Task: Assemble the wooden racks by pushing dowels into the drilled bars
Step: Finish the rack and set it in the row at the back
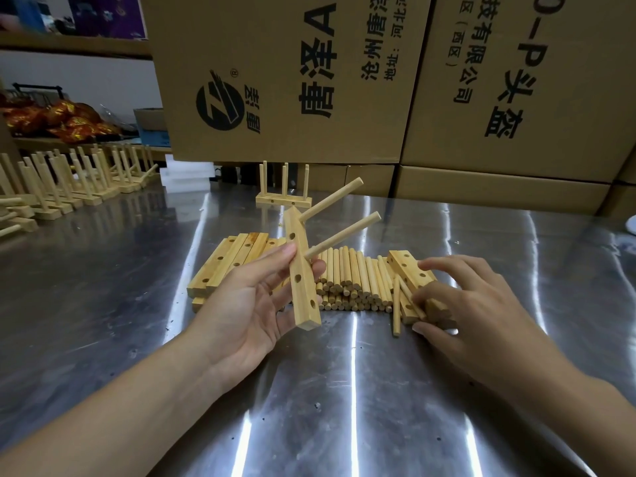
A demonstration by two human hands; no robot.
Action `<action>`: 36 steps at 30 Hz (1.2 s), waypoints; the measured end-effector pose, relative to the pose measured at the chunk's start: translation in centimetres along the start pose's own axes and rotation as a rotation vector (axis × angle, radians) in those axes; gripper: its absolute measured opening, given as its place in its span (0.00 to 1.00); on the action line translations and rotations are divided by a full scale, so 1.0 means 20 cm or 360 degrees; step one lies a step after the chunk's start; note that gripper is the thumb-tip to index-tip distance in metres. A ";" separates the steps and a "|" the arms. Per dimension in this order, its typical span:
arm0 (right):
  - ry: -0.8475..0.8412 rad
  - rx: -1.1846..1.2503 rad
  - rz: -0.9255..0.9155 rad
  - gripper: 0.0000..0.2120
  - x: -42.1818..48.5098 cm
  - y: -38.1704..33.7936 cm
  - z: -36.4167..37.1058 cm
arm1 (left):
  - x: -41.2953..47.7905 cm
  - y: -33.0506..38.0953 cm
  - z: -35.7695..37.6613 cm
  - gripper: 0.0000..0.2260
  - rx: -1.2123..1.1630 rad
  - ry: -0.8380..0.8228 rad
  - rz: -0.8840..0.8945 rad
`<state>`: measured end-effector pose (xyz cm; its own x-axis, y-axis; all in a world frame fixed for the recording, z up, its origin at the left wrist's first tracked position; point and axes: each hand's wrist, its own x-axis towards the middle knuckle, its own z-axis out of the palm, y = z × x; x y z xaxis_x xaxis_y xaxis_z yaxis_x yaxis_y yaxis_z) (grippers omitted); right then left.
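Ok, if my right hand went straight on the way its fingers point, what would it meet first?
Probably the loose dowels beside the drilled bar: the right hand points left and its fingertips seem almost on them. Beyond lies the dowel pile. Depth is hard to judge.

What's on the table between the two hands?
A pile of loose dowels, in the head view, between the left hand holding the bar and the right hand.

One held bar [303,280], two fitted dowels [331,200] [344,236]

Dowel pile [351,280] partly behind the raised bar [303,290] (count untellable).
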<state>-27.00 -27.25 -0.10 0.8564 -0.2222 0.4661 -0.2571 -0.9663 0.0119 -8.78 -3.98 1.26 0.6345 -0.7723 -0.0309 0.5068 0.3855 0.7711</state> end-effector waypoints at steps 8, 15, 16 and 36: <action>0.0439 0.0032 -0.0049 0.05 0.00 -0.03 -0.06 | 0.00 0.00 0.00 0.20 -0.0008 -0.0021 -0.0015; 0.0695 0.1613 0.0361 0.09 0.02 -0.13 -0.18 | 0.01 -0.03 0.00 0.19 0.0041 -0.0095 -0.0001; 0.0669 0.1718 0.0381 0.09 0.03 -0.14 -0.18 | 0.01 -0.03 0.00 0.19 0.0060 -0.0122 -0.0001; 0.0508 0.1700 0.0090 0.09 -0.01 -0.25 -0.18 | 0.03 -0.05 -0.05 0.27 0.0133 -0.0240 0.0048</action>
<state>-27.45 -21.90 2.92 0.6620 -0.3738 0.6497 0.3563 -0.6056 -0.7115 -8.37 -4.42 -0.18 0.5504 -0.8306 0.0840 0.4347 0.3710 0.8206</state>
